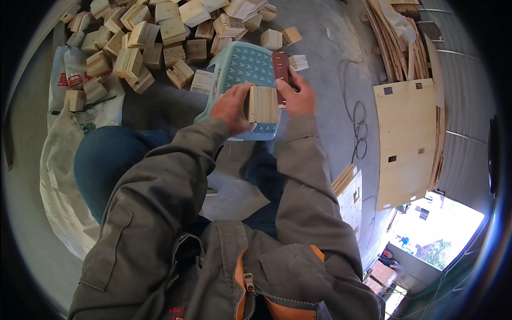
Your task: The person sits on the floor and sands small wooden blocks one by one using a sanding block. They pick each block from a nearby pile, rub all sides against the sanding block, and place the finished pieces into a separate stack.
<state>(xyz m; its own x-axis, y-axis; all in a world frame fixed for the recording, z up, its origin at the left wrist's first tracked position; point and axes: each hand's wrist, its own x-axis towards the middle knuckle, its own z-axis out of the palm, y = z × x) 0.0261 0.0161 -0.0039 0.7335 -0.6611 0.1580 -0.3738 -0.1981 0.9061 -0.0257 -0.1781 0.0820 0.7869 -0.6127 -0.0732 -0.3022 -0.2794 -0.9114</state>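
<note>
Your left grip (233,109) clasps the block (264,104), right grip (298,96) the red strip (279,66); slackening near the stool's (244,64) right edge could drop either.

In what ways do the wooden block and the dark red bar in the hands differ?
The wooden block is pale with stripes; the bar is dark red. The block is chunky; the bar is long and narrow. The left hand grips the block; the right hand grips the bar. Both have straight edges.
</note>
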